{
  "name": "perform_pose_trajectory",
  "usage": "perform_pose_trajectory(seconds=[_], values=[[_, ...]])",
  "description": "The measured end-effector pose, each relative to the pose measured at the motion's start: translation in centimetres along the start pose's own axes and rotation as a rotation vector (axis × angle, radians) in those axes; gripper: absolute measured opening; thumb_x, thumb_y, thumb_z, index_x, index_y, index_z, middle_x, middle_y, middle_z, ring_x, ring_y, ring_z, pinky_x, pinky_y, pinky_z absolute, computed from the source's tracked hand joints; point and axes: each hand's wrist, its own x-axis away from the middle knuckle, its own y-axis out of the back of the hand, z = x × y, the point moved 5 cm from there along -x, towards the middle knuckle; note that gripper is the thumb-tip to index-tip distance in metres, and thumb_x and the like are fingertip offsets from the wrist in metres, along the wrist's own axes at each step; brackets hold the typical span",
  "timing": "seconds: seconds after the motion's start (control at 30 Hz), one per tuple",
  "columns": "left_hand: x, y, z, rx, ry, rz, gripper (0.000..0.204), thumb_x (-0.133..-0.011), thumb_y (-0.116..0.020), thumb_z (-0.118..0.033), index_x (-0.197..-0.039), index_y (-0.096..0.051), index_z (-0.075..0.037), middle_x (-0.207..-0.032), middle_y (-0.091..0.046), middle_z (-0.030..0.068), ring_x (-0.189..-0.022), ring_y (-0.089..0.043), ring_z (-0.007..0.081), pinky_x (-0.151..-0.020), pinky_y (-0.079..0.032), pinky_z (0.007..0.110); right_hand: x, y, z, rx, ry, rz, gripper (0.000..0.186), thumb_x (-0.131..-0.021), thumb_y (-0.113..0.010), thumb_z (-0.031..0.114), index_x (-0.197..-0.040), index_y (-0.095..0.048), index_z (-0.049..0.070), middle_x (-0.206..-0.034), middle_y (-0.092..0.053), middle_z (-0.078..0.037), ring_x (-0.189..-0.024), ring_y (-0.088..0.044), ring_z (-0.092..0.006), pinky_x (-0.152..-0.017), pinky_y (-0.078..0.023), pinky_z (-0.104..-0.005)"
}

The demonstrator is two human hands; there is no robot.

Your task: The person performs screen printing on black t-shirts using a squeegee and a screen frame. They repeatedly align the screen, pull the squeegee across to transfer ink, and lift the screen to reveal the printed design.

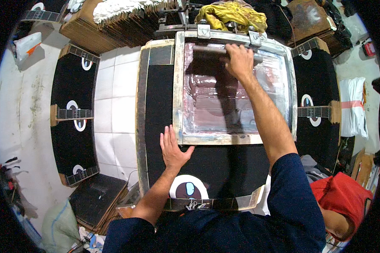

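My right hand is closed over a squeegee near the far side of a screen printing frame. Dark reddish-brown ink is smeared over the mesh below the squeegee, and my arm's shadow falls across it. Fingers stretched out and thumb apart, my left hand rests by the frame's near left corner, on the black fabric beneath. A printed round white, brown and light blue eye design shows on that fabric close to my body. Metal clamps hold the frame's far edge.
Black fabric boards with similar prints stand at left and right. A yellow cloth lies behind the frame. Stacked boards fill the back left. Another person in a red top is at the lower right.
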Motion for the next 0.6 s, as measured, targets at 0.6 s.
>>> perform_pose_trajectory(seconds=[0.6], values=[[-0.3,-0.3,0.4,0.131,0.029,-0.034,0.122,-0.072,-0.091,-0.043,-0.160,-0.021,0.004,-0.162,-0.034,0.0254,-0.154,-0.029,0.0392,-0.126,-0.018,0.059,11.7,2.3,3.5,-0.095,0.025,-0.125,0.031,-0.081,-0.069,0.005,-0.110,-0.063,0.014,-0.097,-0.063,-0.004,-0.100,-0.060,-0.0271,-0.091,-0.042,-0.0459]])
